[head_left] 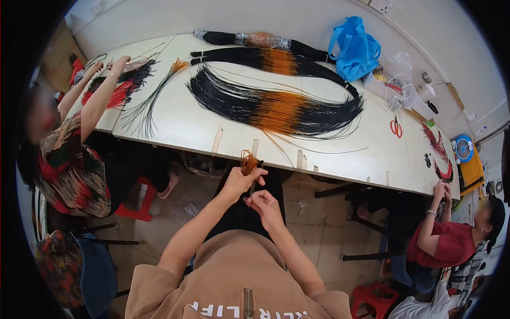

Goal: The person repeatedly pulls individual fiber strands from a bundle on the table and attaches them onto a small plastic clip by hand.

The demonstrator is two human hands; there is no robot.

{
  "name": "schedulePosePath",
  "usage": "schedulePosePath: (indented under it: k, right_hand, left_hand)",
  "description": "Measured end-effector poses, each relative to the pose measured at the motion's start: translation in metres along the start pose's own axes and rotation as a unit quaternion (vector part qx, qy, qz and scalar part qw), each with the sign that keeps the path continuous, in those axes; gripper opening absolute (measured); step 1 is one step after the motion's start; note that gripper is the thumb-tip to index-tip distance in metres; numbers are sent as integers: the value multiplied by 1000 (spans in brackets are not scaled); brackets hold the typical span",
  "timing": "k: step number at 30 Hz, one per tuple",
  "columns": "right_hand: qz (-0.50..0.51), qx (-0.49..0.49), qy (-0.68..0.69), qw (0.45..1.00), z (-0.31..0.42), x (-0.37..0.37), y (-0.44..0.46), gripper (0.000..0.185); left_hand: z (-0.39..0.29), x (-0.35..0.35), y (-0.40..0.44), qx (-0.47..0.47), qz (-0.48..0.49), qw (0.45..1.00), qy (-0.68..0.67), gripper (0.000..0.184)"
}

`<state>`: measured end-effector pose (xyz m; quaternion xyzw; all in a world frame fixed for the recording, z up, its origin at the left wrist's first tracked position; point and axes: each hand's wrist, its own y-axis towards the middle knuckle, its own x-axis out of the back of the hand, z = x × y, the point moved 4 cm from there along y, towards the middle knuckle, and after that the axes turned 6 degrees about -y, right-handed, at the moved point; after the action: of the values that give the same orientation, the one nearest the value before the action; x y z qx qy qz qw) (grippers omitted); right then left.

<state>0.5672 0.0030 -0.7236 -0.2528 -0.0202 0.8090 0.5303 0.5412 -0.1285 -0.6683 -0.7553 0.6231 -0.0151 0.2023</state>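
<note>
My left hand [240,182] is closed around a small bunch of cords whose looped orange ends [247,161] stick up above the fist, near the table's front edge. Just below and to the right, my right hand [265,207] has its fingers curled in a pinch; whatever lies between them is too small to make out. Beyond my hands, a wide fanned bundle of black cords [228,101] with an orange middle section [279,111] lies on the white table [180,122]. A finished-looking spray of dark cords with orange loops [179,66] rests to its left.
More tied black-and-orange bundles [279,61] lie behind, beside a blue bag [357,50]. Orange-handled scissors [396,127] are on the right. Clear upright pegs [255,147] line the front edge. Co-workers sit left [74,165] and right [443,239], handling red and black cords. Red stools [139,199] stand on the floor.
</note>
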Motion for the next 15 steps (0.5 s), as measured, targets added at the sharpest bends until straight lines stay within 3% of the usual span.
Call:
schedulePosePath:
  k: [1,3,5,6,10,15]
  right_hand:
    - [-12,21,-136,990,13,1,-2,7]
    - [-39,60,-401,913,42,2,-8,7]
    - [-117,279,-439,846,98,-1,-5,9]
    - [-143,342,-485,792,120,3,5,8]
    - [-169,414,-599,665,172,10,85,9]
    - [-154,398,-682,594,180,5,149,6]
  left_hand:
    - [5,1,2,-17,5,1000,-9,25]
    - [14,3,5,-50,15,998,-29,25]
    - [14,2,1,-67,13,997,-28,24]
    - [13,1,-2,-82,9,996,-29,24]
    - [-1,3,-1,-116,9,993,-21,23]
    - [-22,15,-3,-123,23,992,8,22]
